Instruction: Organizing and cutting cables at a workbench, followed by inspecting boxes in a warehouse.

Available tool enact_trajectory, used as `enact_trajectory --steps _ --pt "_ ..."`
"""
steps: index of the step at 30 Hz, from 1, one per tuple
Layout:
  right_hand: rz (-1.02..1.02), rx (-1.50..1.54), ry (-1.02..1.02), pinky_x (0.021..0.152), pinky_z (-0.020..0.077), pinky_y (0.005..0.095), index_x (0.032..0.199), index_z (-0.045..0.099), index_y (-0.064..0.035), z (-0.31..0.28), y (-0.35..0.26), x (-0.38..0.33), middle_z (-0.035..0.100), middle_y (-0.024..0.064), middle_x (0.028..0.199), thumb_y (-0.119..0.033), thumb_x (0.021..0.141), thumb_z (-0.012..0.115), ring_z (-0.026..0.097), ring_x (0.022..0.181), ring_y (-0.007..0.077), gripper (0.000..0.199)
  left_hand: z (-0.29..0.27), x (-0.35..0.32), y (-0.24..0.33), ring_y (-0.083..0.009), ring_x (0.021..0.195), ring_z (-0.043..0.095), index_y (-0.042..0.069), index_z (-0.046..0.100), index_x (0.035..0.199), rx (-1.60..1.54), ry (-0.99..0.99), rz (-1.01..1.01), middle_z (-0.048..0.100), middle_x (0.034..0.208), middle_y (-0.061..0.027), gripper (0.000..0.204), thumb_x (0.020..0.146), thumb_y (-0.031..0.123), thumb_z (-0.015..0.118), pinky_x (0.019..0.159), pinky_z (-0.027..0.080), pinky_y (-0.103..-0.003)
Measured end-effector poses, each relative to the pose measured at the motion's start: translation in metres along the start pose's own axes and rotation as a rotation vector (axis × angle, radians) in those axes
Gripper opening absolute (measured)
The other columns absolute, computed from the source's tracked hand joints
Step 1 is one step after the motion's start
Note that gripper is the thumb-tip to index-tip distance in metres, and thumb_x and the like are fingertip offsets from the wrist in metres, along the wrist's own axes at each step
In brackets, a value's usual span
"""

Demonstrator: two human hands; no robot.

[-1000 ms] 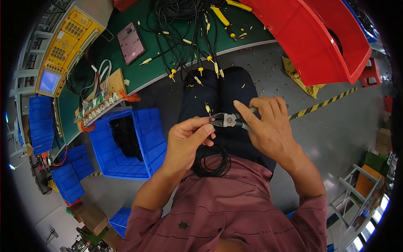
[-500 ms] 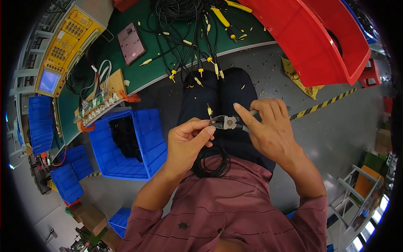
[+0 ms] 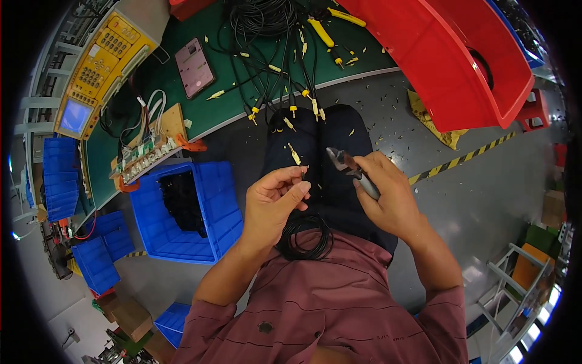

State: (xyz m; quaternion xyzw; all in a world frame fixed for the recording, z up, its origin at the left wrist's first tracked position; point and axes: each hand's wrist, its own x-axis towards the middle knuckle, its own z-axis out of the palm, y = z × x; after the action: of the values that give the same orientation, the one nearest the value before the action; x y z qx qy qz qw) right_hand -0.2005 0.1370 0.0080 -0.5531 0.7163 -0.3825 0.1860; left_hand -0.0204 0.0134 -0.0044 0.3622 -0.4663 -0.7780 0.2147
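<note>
My left hand (image 3: 276,197) is closed in a pinch over my lap, with the short dark end of a black cable (image 3: 304,175) between its fingertips. Just beyond those fingertips is a small yellow plug (image 3: 295,155); whether it is joined to the cable I cannot tell. A coil of black cable (image 3: 306,238) rests against my shirt below this hand. To the right, my right hand (image 3: 388,191) is wrapped round grey-handled cutting pliers (image 3: 348,165). Their jaws point up and left, apart from the cable end.
Black cables with yellow plugs (image 3: 293,110) hang over the edge of the green bench (image 3: 224,112). Yellow-handled pliers (image 3: 321,32) and a pink phone-like case (image 3: 194,68) lie there. A blue bin (image 3: 221,206) stands left, a large red bin (image 3: 436,73) far right. Scraps litter the floor.
The pliers have come off the cable end and moved right, their jaws now tipped up. My left hand keeps its pinch almost in place; the yellow plug has shifted slightly left and tilted.
</note>
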Motion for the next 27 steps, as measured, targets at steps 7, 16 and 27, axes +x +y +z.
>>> enact_trajectory --steps 7,16,27 --pt "0.423 0.602 -0.083 0.076 0.0411 0.0230 0.114 0.054 -0.0006 0.011 -0.003 -0.003 0.055 0.0017 0.091 0.001 0.084 0.052 0.051 0.084 0.0082 0.030 -0.001 0.001 0.004 -0.0113 0.079 0.060 0.002 0.058 0.117 -0.092 -0.044 -0.049 0.060 0.091 -0.0046 0.034 0.083 -0.002 0.063 0.063 0.052 -0.021" --pt "0.432 0.862 -0.098 0.078 0.0420 0.0229 0.115 0.051 -0.0002 0.026 -0.005 -0.003 0.057 0.0022 0.094 0.000 0.085 0.053 0.052 0.088 0.0074 0.030 -0.004 0.002 0.007 -0.0114 0.082 0.060 0.004 0.053 0.125 -0.205 -0.097 -0.155 0.059 0.094 -0.0042 0.043 0.084 -0.002 0.063 0.068 0.052 -0.022" --pt "0.344 0.307 0.154 0.080 0.0415 0.0282 0.127 0.044 0.0001 -0.003 0.007 0.045 0.052 0.0063 0.100 -0.012 0.089 0.051 0.052 0.090 0.0165 0.041 -0.007 0.006 0.005 -0.0128 0.080 0.059 0.005 0.048 0.130 -0.194 -0.192 -0.089 0.057 0.091 -0.0042 0.047 0.085 -0.001 0.061 0.068 0.053 -0.023"
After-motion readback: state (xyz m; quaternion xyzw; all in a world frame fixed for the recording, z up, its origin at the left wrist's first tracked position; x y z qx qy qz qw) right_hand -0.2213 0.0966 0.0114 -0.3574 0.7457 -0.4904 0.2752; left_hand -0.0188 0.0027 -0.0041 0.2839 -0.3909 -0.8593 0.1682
